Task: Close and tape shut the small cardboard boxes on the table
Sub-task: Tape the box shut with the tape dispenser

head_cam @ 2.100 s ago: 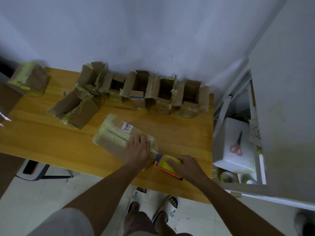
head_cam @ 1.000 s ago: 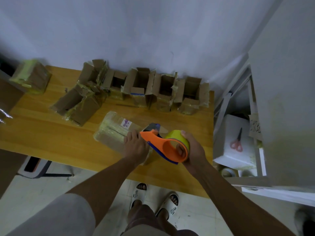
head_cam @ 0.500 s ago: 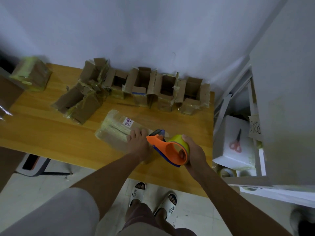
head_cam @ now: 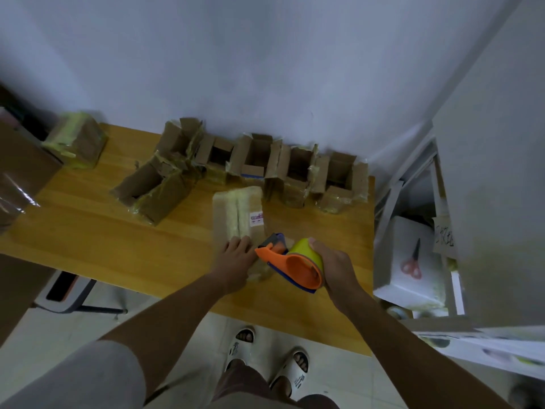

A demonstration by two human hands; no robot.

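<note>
Taped box (head_cam: 237, 219) pressed by flat left hand (head_cam: 236, 258); right hand (head_cam: 334, 268) grips tape dispenser (head_cam: 295, 262)

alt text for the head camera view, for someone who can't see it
A person's left hand presses flat on a taped cardboard box on a wooden table, while the right hand holds an orange tape dispenser at the box's near end. Open boxes line the wall behind.

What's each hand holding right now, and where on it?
Right hand grips the tape dispenser around its yellow tape roll. Left hand holds nothing; it presses flat on the near end of the taped box.
</note>
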